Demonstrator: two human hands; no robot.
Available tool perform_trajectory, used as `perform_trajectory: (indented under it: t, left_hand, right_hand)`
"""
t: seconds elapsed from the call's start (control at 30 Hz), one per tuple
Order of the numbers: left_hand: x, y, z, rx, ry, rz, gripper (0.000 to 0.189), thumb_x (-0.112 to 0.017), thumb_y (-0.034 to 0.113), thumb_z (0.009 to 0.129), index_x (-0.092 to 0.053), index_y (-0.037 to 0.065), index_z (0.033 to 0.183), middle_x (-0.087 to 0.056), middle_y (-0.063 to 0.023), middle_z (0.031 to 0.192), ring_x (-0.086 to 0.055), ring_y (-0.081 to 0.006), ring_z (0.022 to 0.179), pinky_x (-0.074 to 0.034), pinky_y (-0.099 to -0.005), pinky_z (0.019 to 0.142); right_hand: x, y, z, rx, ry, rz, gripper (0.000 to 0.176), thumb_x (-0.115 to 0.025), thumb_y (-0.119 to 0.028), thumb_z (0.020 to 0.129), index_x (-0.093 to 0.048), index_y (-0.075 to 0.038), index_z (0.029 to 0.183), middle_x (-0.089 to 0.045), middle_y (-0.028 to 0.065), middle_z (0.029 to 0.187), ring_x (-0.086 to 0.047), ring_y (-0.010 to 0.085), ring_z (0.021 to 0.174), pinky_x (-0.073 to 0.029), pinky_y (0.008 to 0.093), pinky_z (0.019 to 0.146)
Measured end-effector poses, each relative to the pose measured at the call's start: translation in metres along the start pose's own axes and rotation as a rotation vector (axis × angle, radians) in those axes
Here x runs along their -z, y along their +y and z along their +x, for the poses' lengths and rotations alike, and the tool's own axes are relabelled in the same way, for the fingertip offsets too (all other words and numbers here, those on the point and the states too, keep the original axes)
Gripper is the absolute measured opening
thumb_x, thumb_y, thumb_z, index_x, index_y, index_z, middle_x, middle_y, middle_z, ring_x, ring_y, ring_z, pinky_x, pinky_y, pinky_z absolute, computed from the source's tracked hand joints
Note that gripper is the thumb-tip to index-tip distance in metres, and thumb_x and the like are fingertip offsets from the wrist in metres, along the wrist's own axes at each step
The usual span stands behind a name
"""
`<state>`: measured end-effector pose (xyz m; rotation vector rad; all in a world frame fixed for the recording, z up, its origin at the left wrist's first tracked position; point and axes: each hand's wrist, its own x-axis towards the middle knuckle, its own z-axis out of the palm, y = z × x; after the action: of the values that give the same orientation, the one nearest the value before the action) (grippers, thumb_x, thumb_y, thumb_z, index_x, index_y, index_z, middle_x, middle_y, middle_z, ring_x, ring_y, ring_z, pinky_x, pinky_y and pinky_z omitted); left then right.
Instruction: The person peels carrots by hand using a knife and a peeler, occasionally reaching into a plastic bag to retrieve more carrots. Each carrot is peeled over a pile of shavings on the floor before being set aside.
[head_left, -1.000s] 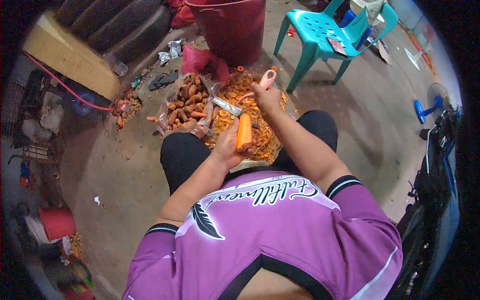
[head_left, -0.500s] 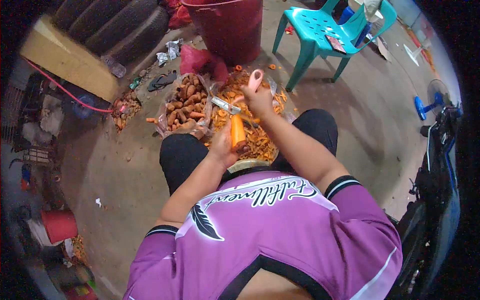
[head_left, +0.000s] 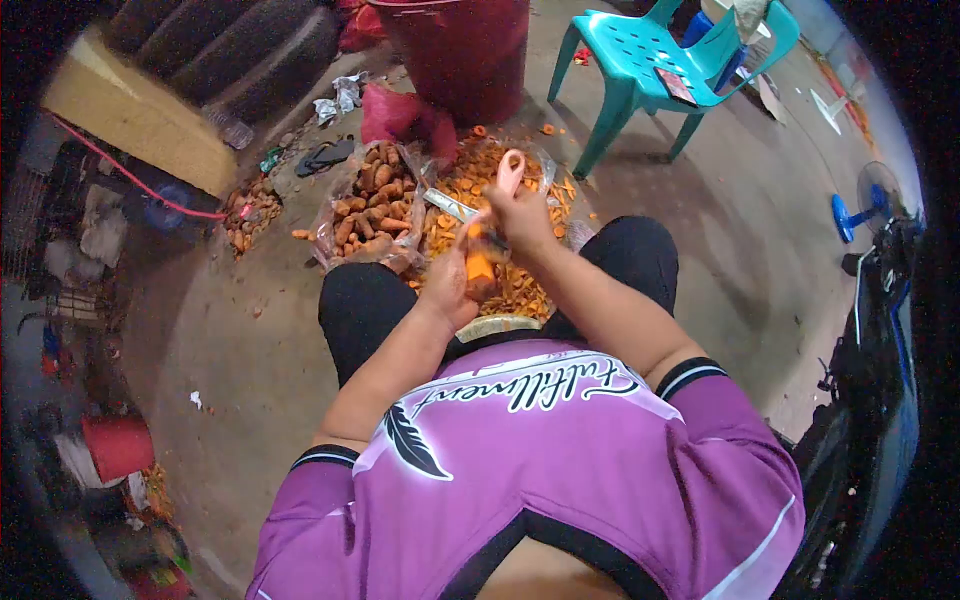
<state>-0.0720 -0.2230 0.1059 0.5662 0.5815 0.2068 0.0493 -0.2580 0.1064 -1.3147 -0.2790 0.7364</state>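
An orange carrot [head_left: 481,272] is gripped by my left hand [head_left: 450,283], its upper part blurred. My right hand [head_left: 520,215] is closed round the pink handle of a peeler [head_left: 511,170], close above the carrot. The peeler's head is hidden or smeared by motion. Beneath and beyond my hands lies a heap of orange peelings and slices [head_left: 470,182] on clear plastic. To its left, an open plastic bag holds unpeeled brown carrots [head_left: 376,200].
Behind the heap stand a red tub [head_left: 455,60] and a pink sack [head_left: 395,115]. A teal chair [head_left: 630,55] is at the upper right, a blue fan [head_left: 855,213] farther right. A sandal [head_left: 325,157] lies by a yellow block [head_left: 140,110].
My right hand has moved down and left with the peeler, closer to the carrot and my left hand. The carrot's upper part is now partly covered.
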Motion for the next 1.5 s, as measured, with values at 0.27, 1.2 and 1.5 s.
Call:
perform_trajectory:
  t: [0.27, 1.2, 1.5]
  left_hand:
    - [-0.004, 0.008, 0.004, -0.046, 0.079, -0.058, 0.031, -0.033, 0.038, 0.087, -0.046, 0.010, 0.095, -0.051, -0.0031, 0.070, -0.051, -0.0135, 0.056, -0.043, -0.0243, 0.041]
    - [-0.011, 0.001, -0.004, -0.003, -0.061, -0.063, 0.033, -0.030, 0.039, 0.087, -0.045, 0.010, 0.096, -0.051, -0.0047, 0.078, -0.052, -0.0153, 0.064, -0.045, -0.0285, 0.054]
    - [0.001, 0.004, 0.007, 0.073, 0.021, -0.027, 0.029, -0.031, 0.037, 0.087, -0.045, 0.013, 0.098, -0.051, -0.0020, 0.081, -0.052, -0.0150, 0.064, -0.046, -0.0291, 0.053]
  right_hand:
    - [0.022, 0.003, 0.031, 0.015, 0.109, -0.039, 0.019, -0.059, -0.019, 0.072, -0.051, -0.001, 0.071, -0.049, 0.0022, 0.059, -0.043, 0.0094, 0.045, -0.032, 0.0234, 0.040]
    - [0.028, 0.014, 0.053, 0.101, 0.285, -0.202, 0.021, -0.059, -0.022, 0.071, -0.053, -0.002, 0.069, -0.048, 0.0024, 0.055, -0.042, 0.0105, 0.041, -0.032, 0.0242, 0.038]
    - [0.012, 0.004, -0.014, 0.019, -0.027, -0.275, 0.023, -0.059, -0.023, 0.072, -0.052, -0.001, 0.068, -0.049, 0.0023, 0.056, -0.045, 0.0087, 0.046, -0.035, 0.0233, 0.040]
